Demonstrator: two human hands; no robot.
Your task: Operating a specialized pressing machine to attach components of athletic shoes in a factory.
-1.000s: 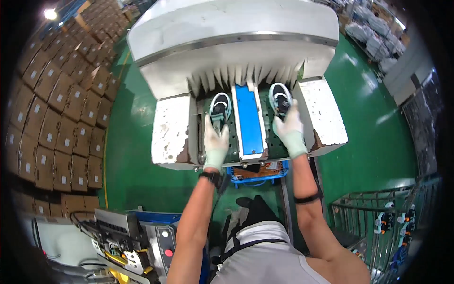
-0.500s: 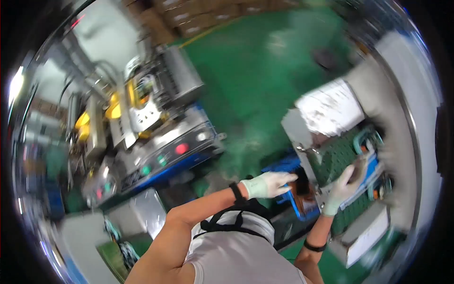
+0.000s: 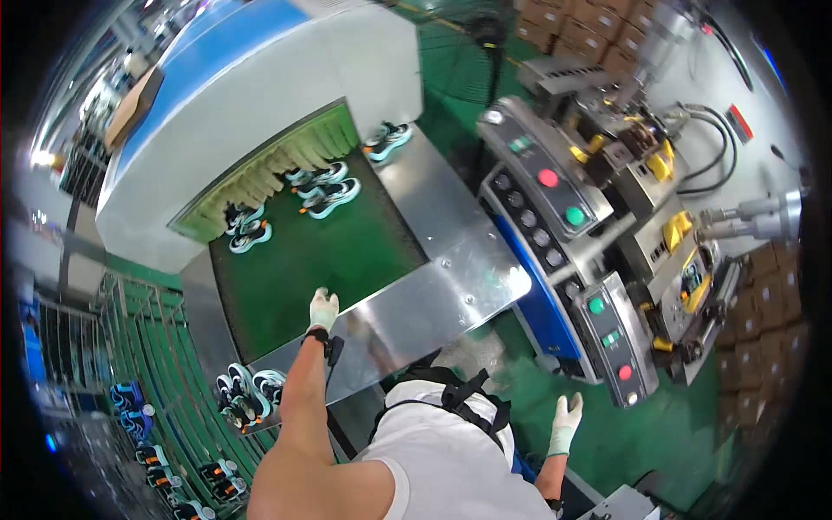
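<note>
My left hand [image 3: 323, 310], in a pale work glove, reaches over the near edge of a green conveyor belt [image 3: 286, 299]. Its fingers are partly stretched, with nothing seen in them. Further back on the belt, several black-and-pale-mint sneakers stand in front of a fringed curtain [image 3: 269, 178]; one sneaker [image 3: 333, 199] is toward the right and another [image 3: 250, 237] toward the left. My right hand [image 3: 566, 423], also gloved, hangs over the green floor near the machine, fingers apart and holding nothing.
A steel ledge [image 3: 416, 312] borders the belt. Sneakers [image 3: 387, 141] rest on its far right part, others [image 3: 247, 394] at the near left corner. A press machine [image 3: 555, 217] with coloured buttons stands right. Wire racks [image 3: 147, 338] stand left; stacked cartons [image 3: 763, 321] are far right.
My view has swung from the tray-like station to the conveyor. My left hand is now over the belt edge. My right hand has left the blurred item at that station and is empty.
</note>
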